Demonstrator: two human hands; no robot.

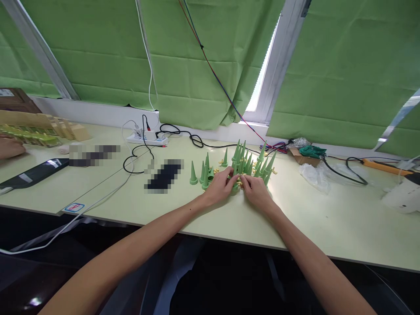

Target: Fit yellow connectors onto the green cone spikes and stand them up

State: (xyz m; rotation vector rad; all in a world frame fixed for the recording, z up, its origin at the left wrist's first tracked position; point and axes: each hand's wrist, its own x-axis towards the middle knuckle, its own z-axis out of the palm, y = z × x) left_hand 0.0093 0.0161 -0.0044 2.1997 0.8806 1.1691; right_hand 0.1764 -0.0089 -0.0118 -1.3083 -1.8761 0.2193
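Several green cones [193, 174] with round bases stand on the pale table, most of them bunched in front of my hands. Small yellow pieces [216, 171] lie among them. My left hand [222, 186] is closed on a green cone at the front of the bunch, its thumb and fingers bent round it. Close beside it, my right hand [254, 188] pinches a small yellow piece between thumb and fingertips. The fingertips of both hands nearly meet. Some cones behind are partly hidden by my fingers.
A white power strip [147, 139] with black and white cables sits at the back. A small cardboard box [303, 158] and clear plastic bags [315, 177] lie to the right. At far left are cartons [77, 132] and a person's hand [11, 148]. The table's front edge is near my forearms.
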